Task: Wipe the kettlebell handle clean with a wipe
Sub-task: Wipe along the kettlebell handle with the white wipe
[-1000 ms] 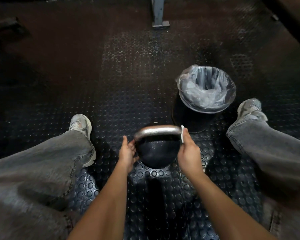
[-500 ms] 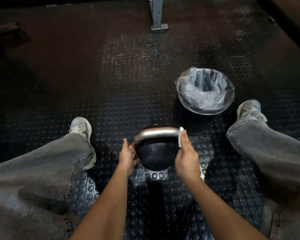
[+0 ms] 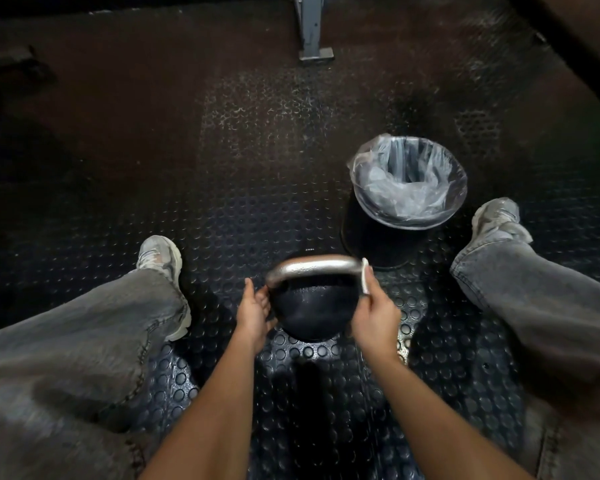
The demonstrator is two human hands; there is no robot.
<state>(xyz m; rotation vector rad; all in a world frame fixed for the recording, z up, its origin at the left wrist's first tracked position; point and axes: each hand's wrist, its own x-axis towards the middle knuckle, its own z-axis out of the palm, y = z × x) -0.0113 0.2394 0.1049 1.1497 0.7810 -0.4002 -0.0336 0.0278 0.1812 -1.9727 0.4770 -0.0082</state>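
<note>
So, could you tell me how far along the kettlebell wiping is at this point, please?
Done: the left hand steadies the kettlebell by its side, and the right hand holds the wipe.
In hand: the wipe sits at the right end of the handle.
Left: the rest of the handle looks unwiped, though I cannot tell; the lined bin stands beside it.

Dim room, corners falling to near black. Light from overhead: glare streak on kettlebell handle (image 3: pixel 314 266), sheen on bin liner (image 3: pixel 409 188) and studded floor (image 3: pixel 239 220). Dark shadow beneath forearms. Hands slightly motion-blurred. Wide-angle bending at edges, jeans (image 3: pixel 66 341) soft.
</note>
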